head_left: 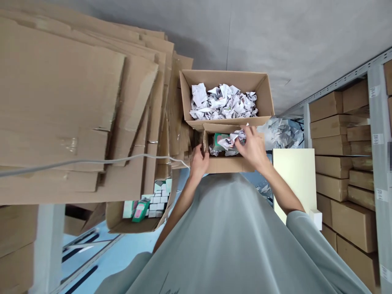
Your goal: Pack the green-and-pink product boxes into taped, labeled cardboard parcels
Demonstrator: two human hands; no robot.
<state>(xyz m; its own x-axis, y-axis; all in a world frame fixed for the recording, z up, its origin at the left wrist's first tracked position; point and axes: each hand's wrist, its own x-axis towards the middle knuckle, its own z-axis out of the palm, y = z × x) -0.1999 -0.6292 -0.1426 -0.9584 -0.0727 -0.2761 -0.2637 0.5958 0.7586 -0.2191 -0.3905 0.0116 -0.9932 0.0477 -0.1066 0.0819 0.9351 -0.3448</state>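
A small open cardboard box [228, 165] sits right in front of my body. My left hand [199, 164] grips its left side, fingers over the edge. Inside lies a green carton [218, 141] with pink on it, partly covered by crumpled white paper. My right hand [252, 148] reaches over the box's right side, its fingers closed on a wad of crumpled paper [230, 141] above the green carton. Just behind stands a larger open cardboard box [228, 121], filled with more crumpled printed paper [225, 102].
Flattened cardboard sheets [61, 90] are stacked high on the left, with a grey cable [122, 159] across them. Below, a carton [131, 226] holds small white and green boxes. Shelves with brown boxes [332, 162] line the right, near a pale yellow board [295, 175].
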